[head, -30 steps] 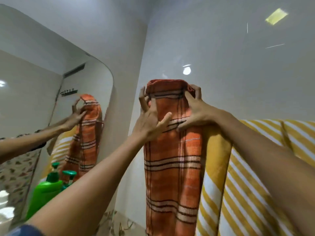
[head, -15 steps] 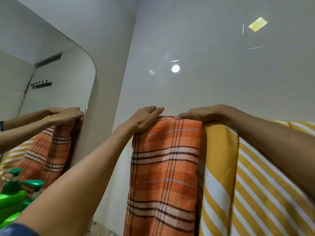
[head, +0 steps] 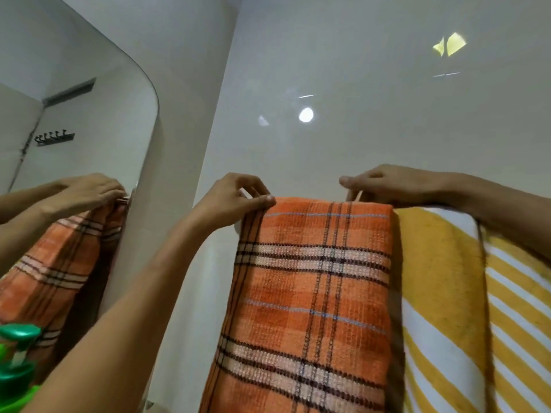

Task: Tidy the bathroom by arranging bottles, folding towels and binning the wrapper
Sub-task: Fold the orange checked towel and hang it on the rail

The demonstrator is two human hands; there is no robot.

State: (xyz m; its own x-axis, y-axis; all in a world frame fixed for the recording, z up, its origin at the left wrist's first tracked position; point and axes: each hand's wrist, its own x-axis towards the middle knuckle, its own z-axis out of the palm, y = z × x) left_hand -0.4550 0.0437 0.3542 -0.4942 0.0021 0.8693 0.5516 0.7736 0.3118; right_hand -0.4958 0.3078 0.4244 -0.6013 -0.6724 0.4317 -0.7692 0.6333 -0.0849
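An orange plaid towel hangs folded over a wall rail, which it hides. My left hand pinches the towel's top left corner between thumb and fingers. My right hand rests on the top right edge, fingers curled over the fold. A yellow and white striped towel hangs right beside it, under my right forearm. Green pump bottles show at the bottom left.
A rounded mirror on the left wall reflects my hands, the orange towel and a hook rack. Glossy white tiled walls meet in a corner behind the towels.
The orange towel came down from being held up and now lies draped over the rail. My hands moved apart to its two top corners. The view came closer.
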